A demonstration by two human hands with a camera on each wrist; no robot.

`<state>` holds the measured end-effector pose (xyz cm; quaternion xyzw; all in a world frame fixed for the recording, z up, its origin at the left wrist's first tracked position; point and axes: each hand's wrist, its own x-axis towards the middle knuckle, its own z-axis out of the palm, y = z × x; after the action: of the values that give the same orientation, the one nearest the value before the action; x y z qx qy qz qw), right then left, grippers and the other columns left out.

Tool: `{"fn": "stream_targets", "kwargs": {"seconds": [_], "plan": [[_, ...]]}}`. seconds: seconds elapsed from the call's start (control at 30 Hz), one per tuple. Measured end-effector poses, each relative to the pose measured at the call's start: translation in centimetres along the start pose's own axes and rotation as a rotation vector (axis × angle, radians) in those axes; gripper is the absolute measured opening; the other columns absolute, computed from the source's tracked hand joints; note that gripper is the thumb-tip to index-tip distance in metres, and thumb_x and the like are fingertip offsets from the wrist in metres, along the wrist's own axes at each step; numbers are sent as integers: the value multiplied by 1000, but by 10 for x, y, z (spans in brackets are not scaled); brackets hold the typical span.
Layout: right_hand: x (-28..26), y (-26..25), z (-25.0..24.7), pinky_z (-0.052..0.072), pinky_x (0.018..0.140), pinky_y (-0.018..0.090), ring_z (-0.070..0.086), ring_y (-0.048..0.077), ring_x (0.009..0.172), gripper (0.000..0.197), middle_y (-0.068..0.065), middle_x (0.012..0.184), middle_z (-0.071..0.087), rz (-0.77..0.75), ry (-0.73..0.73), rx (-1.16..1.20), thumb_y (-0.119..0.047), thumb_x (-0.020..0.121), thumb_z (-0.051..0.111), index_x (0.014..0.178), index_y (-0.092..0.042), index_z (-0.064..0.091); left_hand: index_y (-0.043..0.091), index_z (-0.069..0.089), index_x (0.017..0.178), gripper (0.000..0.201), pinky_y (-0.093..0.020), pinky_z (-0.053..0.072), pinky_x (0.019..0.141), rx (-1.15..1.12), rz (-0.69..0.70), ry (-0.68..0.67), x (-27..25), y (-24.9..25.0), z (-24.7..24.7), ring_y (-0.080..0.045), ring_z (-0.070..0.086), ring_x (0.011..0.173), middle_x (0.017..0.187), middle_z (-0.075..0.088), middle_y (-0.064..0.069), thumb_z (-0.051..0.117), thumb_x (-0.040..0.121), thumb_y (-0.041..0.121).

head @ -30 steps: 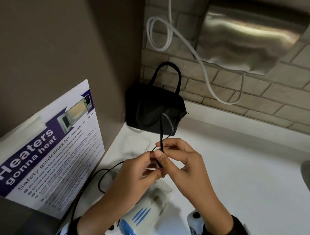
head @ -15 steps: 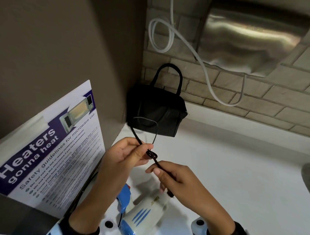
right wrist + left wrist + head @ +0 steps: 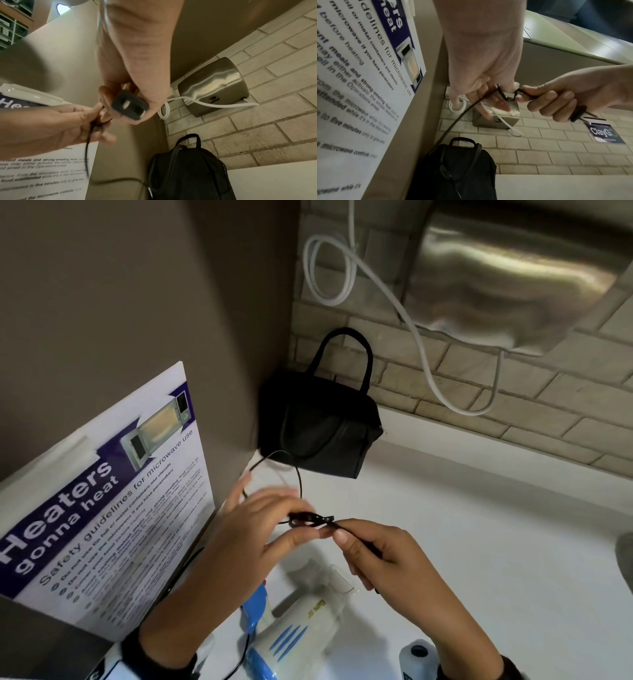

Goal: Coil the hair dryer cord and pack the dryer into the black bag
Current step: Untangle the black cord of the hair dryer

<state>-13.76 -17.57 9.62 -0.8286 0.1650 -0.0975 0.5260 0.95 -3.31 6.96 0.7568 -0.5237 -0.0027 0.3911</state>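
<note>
Both hands are up over the white tabletop [image 3: 479,525], working the black cord [image 3: 298,477] of the hair dryer. The right hand [image 3: 387,559] has its grip curled round the cord right at the plug end, thumb and forefinger pinching it. From the right wrist view you can see the black plug [image 3: 129,105] tucked under the fingers, prongs facing the camera. The left hand [image 3: 260,529] is a bit motion-blurred, but its grip is pinching a small tight loop of cord just beside the right fingertips, with the other fingers spread loosely. From there the cord arcs up towards the bag and back down along the poster.

The hair dryer [image 3: 301,628] itself, white with blue stripes and a blue end, lies on the tabletop below the hands, not touched by either one. The black bag [image 3: 318,429] sits upright in the back corner against the brick wall [image 3: 513,392], handles up, well apart from the dryer. Can't tell if its zip is open.

Other stuff: a microwave safety poster [image 3: 102,508] leaning on the left side panel, and a steel hand dryer [image 3: 513,275] on the wall with a white cable [image 3: 411,326] looping down from it.
</note>
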Motion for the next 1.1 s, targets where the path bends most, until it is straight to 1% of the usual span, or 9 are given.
{"fn": "stream_targets", "kwargs": {"seconds": [0.07, 0.13, 0.27, 0.4, 0.5, 0.63, 0.93, 1.03, 1.1], "plan": [[1, -1, -1, 38, 52, 10, 49, 2, 50, 21, -14, 55, 55, 29, 12, 12, -34, 90, 55, 85, -26, 74, 42, 57, 83, 15, -25, 49, 79, -109, -29, -15, -2, 1, 4, -2, 63, 71, 67, 60, 20, 46, 92, 44], [2, 1, -4, 41, 55, 12, 54, 2, 56, 26, -14, 60, 60, 67, 28, 7, -44, 85, 56, 75, -26, 72, 39, 59, 77, 16, -17, 48, 59, -224, -129, 53, -3, 3, 5, -7, 63, 61, 58, 62, 10, 48, 88, 40], [4, 9, -14, 51, 67, 26, 60, 8, 65, 31, -4, 69, 66, 143, 119, 34, -51, 80, 56, 74, -22, 66, 13, 69, 81, 17, -15, 49, 54, -471, -359, 134, 3, 5, 0, -11, 62, 51, 62, 65, -10, 59, 92, 22], [4, 10, -14, 43, 53, 21, 46, 10, 52, 10, -5, 66, 59, 159, 282, 162, -30, 86, 65, 82, -21, 65, 30, 68, 99, 27, -17, 50, 53, -463, -361, 80, 1, 2, 3, -10, 60, 52, 67, 68, -2, 53, 89, 49], [3, 10, -7, 38, 54, 15, 43, 6, 55, 14, -10, 63, 58, 101, 362, 136, -25, 84, 69, 74, -18, 61, 35, 62, 111, 31, -29, 53, 54, -352, -337, 37, -2, 0, 9, -11, 60, 56, 71, 68, 7, 41, 90, 44], [2, 5, 6, 34, 52, 13, 40, 4, 51, 20, -11, 57, 54, 37, 323, 75, -21, 84, 70, 70, -16, 56, 28, 53, 124, 28, -20, 48, 55, -285, -315, 28, -2, 5, 15, -6, 52, 58, 79, 64, 6, 42, 99, 21], [2, -4, 28, 33, 50, 14, 38, 5, 49, 21, 0, 58, 51, 80, 210, 32, -32, 90, 60, 73, -19, 56, 25, 41, 129, 31, -9, 43, 59, -244, -273, -36, -6, 10, 23, 1, 58, 72, 75, 63, 9, 42, 99, 18], [0, -10, 20, 42, 63, 13, 50, -1, 60, 16, -10, 79, 64, 123, 77, 186, -38, 93, 52, 95, -28, 64, 21, 48, 125, 28, -9, 44, 63, -183, -306, 12, -7, -4, 22, -5, 58, 79, 71, 62, 8, 43, 98, 17], [-1, -11, 13, 46, 70, 17, 56, 1, 70, 31, -11, 97, 69, 144, -32, 364, -37, 89, 49, 117, -29, 62, 19, 51, 124, 27, -12, 45, 59, -167, -364, 40, -8, -10, 20, -8, 58, 78, 68, 61, 8, 42, 98, 15]]}}
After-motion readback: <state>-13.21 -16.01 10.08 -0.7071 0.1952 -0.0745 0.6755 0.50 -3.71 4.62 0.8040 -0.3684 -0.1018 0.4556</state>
